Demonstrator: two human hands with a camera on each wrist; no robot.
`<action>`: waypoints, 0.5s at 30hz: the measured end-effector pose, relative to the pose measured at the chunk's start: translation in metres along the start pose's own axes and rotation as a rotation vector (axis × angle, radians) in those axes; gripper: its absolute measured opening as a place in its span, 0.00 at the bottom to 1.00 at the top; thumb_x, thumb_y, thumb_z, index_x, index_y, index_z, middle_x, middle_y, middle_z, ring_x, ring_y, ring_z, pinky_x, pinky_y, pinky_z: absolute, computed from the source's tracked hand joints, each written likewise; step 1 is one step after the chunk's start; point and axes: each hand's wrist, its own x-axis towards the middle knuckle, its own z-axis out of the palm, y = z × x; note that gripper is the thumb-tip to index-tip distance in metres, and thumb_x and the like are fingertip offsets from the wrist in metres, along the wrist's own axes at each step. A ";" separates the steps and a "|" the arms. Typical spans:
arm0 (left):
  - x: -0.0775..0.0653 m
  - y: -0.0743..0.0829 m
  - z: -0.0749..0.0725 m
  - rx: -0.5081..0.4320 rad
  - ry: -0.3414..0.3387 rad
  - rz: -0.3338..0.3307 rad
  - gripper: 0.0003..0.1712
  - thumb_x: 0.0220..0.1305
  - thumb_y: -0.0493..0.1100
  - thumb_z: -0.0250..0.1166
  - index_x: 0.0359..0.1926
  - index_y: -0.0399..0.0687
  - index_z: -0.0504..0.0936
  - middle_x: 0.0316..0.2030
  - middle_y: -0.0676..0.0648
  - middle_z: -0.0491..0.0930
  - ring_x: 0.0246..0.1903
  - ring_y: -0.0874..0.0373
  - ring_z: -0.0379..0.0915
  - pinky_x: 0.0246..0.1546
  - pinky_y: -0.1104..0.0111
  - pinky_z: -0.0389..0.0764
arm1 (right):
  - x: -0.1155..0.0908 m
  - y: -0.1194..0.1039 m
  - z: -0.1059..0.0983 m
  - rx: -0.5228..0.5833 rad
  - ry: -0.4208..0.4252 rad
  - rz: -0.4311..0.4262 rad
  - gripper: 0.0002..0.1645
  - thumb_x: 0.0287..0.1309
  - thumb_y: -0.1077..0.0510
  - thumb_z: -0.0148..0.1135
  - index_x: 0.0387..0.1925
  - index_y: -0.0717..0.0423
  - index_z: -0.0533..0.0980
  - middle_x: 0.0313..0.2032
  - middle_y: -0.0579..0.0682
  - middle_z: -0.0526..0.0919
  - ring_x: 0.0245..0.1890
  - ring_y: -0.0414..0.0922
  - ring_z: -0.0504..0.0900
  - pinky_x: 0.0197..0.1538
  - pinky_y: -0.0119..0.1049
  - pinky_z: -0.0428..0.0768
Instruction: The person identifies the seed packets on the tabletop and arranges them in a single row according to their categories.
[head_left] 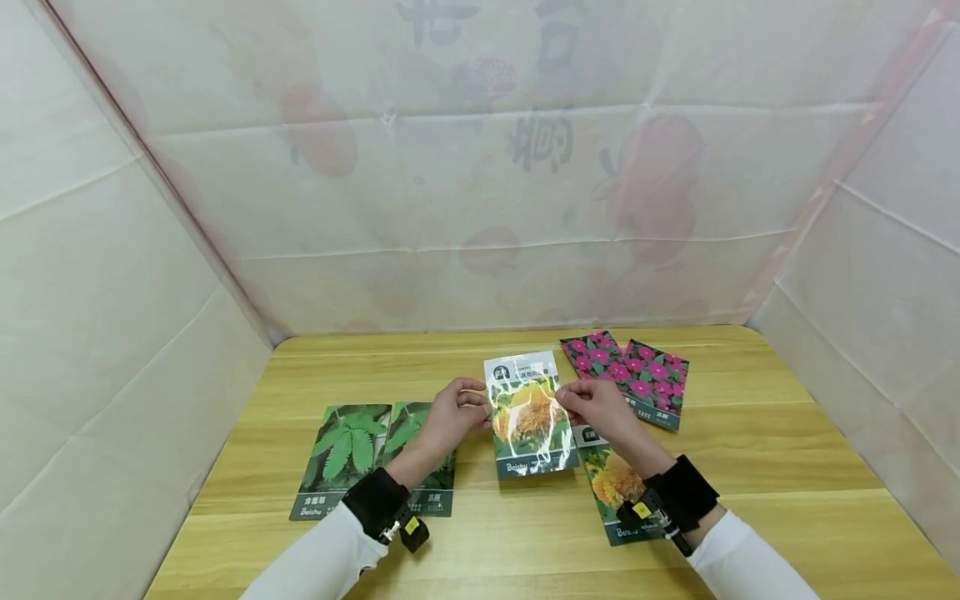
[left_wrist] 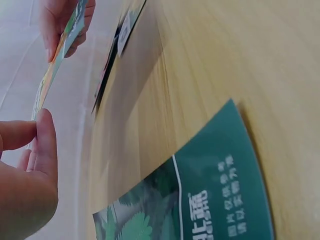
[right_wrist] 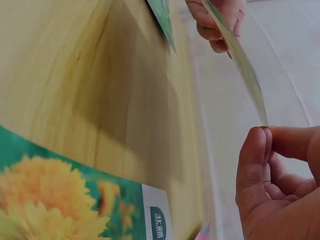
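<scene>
A glossy seed packet with yellow-orange flowers is held up over the middle of the table, light glinting off its front. My left hand pinches its left edge between thumb and fingers. On the opposite edge, my right hand pinches it the same way. Both wrist views show the packet nearly edge-on and raised off the wood. Below my right forearm lies a second yellow flower packet, partly covered by the wrist strap. Beside my left hand are two green leaf packets, one partly behind the forearm.
Two packets with pink flowers lie overlapping at the back right of the wooden table. Pale printed cloth walls in the back and both sides. Each wrist wears a black strap with a small camera.
</scene>
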 end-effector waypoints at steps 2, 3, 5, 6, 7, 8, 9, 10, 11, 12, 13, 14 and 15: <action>-0.001 0.000 0.000 -0.004 0.012 -0.005 0.23 0.72 0.27 0.62 0.64 0.32 0.71 0.46 0.34 0.80 0.42 0.42 0.82 0.51 0.48 0.86 | 0.000 0.001 0.001 0.010 -0.010 0.003 0.16 0.75 0.58 0.61 0.51 0.69 0.81 0.35 0.57 0.82 0.33 0.46 0.83 0.46 0.47 0.87; -0.001 0.000 -0.001 -0.005 0.014 -0.007 0.22 0.71 0.27 0.62 0.64 0.32 0.71 0.45 0.34 0.80 0.41 0.44 0.82 0.51 0.48 0.86 | 0.000 0.001 0.001 0.015 -0.013 0.005 0.17 0.75 0.57 0.61 0.52 0.69 0.81 0.35 0.58 0.83 0.34 0.46 0.83 0.46 0.47 0.87; -0.002 0.000 -0.002 0.001 0.008 -0.012 0.22 0.71 0.26 0.62 0.64 0.32 0.72 0.44 0.34 0.81 0.39 0.49 0.82 0.50 0.49 0.87 | 0.001 0.002 0.001 0.036 -0.013 0.012 0.18 0.76 0.56 0.61 0.53 0.69 0.81 0.36 0.58 0.83 0.35 0.46 0.85 0.47 0.47 0.88; -0.003 0.000 -0.003 0.007 0.001 -0.013 0.22 0.71 0.26 0.62 0.63 0.33 0.72 0.44 0.35 0.81 0.38 0.50 0.82 0.50 0.49 0.87 | 0.002 0.002 0.001 0.045 -0.013 0.008 0.19 0.76 0.57 0.61 0.54 0.70 0.80 0.37 0.59 0.84 0.36 0.47 0.85 0.47 0.46 0.88; -0.004 0.000 -0.003 0.014 -0.008 -0.014 0.22 0.71 0.27 0.62 0.63 0.33 0.72 0.44 0.35 0.81 0.38 0.51 0.81 0.50 0.49 0.86 | 0.003 0.003 0.000 0.053 -0.010 0.004 0.19 0.76 0.57 0.60 0.55 0.71 0.80 0.38 0.59 0.84 0.37 0.47 0.86 0.48 0.46 0.88; -0.005 -0.001 -0.004 0.025 -0.021 -0.010 0.22 0.71 0.27 0.62 0.63 0.32 0.71 0.44 0.35 0.81 0.38 0.51 0.81 0.50 0.49 0.86 | 0.004 0.003 0.000 0.062 -0.008 0.001 0.19 0.76 0.57 0.60 0.55 0.71 0.79 0.38 0.59 0.84 0.38 0.48 0.86 0.48 0.46 0.88; -0.006 -0.002 -0.005 0.034 -0.031 -0.010 0.22 0.71 0.27 0.62 0.63 0.32 0.71 0.44 0.35 0.81 0.38 0.51 0.81 0.49 0.49 0.87 | 0.004 0.003 0.000 0.065 -0.005 -0.002 0.19 0.76 0.57 0.60 0.56 0.71 0.79 0.39 0.59 0.84 0.39 0.49 0.86 0.49 0.46 0.88; -0.006 -0.003 -0.006 0.042 -0.042 -0.011 0.21 0.71 0.27 0.62 0.63 0.33 0.71 0.44 0.35 0.81 0.38 0.50 0.81 0.49 0.49 0.87 | 0.005 0.003 0.000 0.069 -0.003 -0.004 0.19 0.76 0.58 0.60 0.56 0.71 0.79 0.40 0.59 0.85 0.40 0.50 0.86 0.50 0.46 0.88; -0.007 -0.004 -0.007 0.049 -0.052 -0.011 0.21 0.71 0.27 0.62 0.63 0.33 0.71 0.44 0.36 0.81 0.39 0.49 0.81 0.49 0.49 0.87 | 0.006 0.003 0.000 0.065 0.000 -0.009 0.19 0.76 0.59 0.60 0.56 0.71 0.79 0.41 0.60 0.85 0.41 0.51 0.87 0.50 0.47 0.88; -0.008 -0.005 -0.008 0.056 -0.061 -0.012 0.21 0.72 0.28 0.62 0.63 0.33 0.71 0.44 0.36 0.81 0.40 0.49 0.81 0.49 0.49 0.87 | 0.006 0.003 0.001 0.062 0.000 -0.005 0.18 0.76 0.59 0.60 0.56 0.71 0.79 0.41 0.60 0.85 0.41 0.52 0.86 0.51 0.48 0.88; -0.009 -0.006 -0.009 0.061 -0.070 -0.011 0.21 0.72 0.28 0.62 0.63 0.33 0.71 0.44 0.36 0.81 0.40 0.48 0.82 0.48 0.50 0.87 | 0.007 0.004 0.001 0.057 -0.001 0.004 0.18 0.76 0.59 0.60 0.56 0.70 0.79 0.42 0.60 0.85 0.42 0.52 0.86 0.52 0.48 0.87; -0.010 -0.007 -0.010 0.066 -0.079 -0.009 0.21 0.72 0.28 0.61 0.63 0.32 0.71 0.44 0.36 0.81 0.40 0.47 0.82 0.48 0.50 0.87 | 0.008 0.004 0.002 0.048 -0.003 0.010 0.17 0.76 0.59 0.60 0.57 0.69 0.79 0.42 0.60 0.85 0.43 0.52 0.86 0.52 0.48 0.87; -0.011 -0.008 -0.011 0.068 -0.085 -0.012 0.21 0.72 0.28 0.61 0.63 0.33 0.71 0.44 0.36 0.81 0.40 0.46 0.82 0.47 0.50 0.87 | 0.009 0.005 0.003 0.041 -0.002 0.018 0.17 0.76 0.60 0.60 0.57 0.69 0.79 0.43 0.59 0.85 0.43 0.52 0.86 0.53 0.47 0.87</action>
